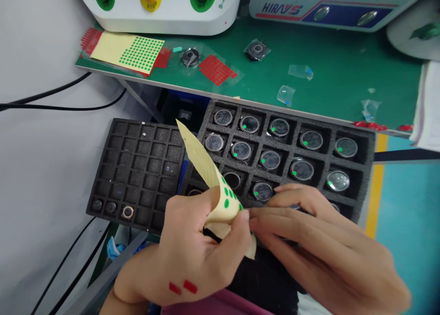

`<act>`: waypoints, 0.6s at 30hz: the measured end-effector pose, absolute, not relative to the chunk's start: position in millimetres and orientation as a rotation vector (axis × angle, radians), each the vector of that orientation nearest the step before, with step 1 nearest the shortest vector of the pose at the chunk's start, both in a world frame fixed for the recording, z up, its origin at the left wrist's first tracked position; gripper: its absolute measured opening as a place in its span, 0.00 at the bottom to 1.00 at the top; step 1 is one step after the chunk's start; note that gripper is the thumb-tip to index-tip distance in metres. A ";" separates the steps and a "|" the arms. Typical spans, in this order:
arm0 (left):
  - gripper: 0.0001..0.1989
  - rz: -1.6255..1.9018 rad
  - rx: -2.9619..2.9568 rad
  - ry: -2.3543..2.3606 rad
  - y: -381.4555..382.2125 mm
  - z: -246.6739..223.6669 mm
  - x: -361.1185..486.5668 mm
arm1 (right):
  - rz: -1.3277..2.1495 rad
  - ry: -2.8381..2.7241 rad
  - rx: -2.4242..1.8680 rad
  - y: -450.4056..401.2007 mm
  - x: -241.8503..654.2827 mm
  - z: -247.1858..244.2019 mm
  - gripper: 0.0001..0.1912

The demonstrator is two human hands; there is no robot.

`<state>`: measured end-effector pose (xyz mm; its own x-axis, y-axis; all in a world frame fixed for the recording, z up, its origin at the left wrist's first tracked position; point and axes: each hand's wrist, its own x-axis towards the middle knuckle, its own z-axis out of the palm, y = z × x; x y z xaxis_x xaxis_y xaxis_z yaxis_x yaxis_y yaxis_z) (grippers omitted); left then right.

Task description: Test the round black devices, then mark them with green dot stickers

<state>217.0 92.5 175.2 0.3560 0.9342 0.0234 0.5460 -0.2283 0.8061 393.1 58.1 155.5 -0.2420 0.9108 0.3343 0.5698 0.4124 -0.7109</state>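
Note:
A curled, cream-coloured sheet of green dot stickers (197,154) is pinched between the thumb and fingers of my left hand (202,246). My right hand (319,241) meets the sheet's edge, its thumb and index fingertips pressed together beside my left thumb. Whatever lies between those right fingertips is too small or hidden to see. Below both hands sits a black foam tray (367,168) with round watch bodies (270,160) in its compartments. Many of them carry a green dot at the lower left; my hands cover the nearest compartments. Two red stickers (183,287) are on my left hand.
Left of it lies another foam tray (137,161), mostly bare, with several small round parts in its front row. On the green bench (337,72) are a green-dot sheet (140,54), red stickers (217,70), wrapped round parts (257,50) and clear film scraps. Machines stand behind.

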 end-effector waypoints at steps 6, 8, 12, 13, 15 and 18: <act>0.08 0.681 1.935 1.269 92.4 176.1 218.8 | 0.586 -1.944 -1.261 55.1 395.4 155.1 0.08; 0.09 0.676 1.930 1.267 92.9 176.4 219.3 | 0.588 -1.949 -1.252 55.2 396.1 155.3 0.08; 0.08 0.675 1.930 1.296 92.1 176.6 218.7 | 0.591 -1.932 -1.231 56.8 395.3 155.3 0.09; 0.08 0.675 1.920 1.303 91.8 176.6 218.4 | 0.590 -1.938 -1.220 56.8 394.7 154.7 0.09; 0.07 0.669 1.892 1.301 91.6 176.9 218.0 | 0.563 -1.925 -1.215 55.7 393.1 152.3 0.08; 0.09 0.654 1.854 1.310 92.6 177.8 218.7 | 0.509 -1.866 -1.235 52.3 390.4 146.5 0.08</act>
<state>218.7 92.6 177.8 0.3426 0.9393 -0.0173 0.5502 -0.1856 0.8141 390.4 52.3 146.5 -0.1809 0.8937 0.4106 0.5611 0.4367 -0.7032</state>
